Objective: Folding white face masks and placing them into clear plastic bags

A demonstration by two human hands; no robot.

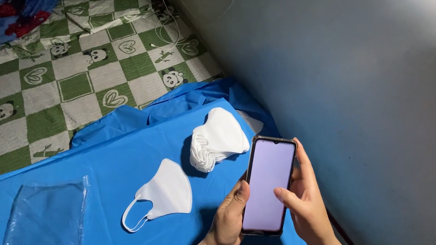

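Observation:
A black smartphone with a lit pale violet screen is held upright between both hands near the bottom centre. My left hand grips its left edge from below. My right hand cups its right edge, thumb resting on the screen. To the left, a single white face mask with ear loops lies flat on the blue sheet. Just beyond the phone sits a stack of white face masks.
A clear plastic bag lies at the sheet's left. Beyond the sheet is a green and white checkered bedspread with a white cable. A grey wall rises along the right side.

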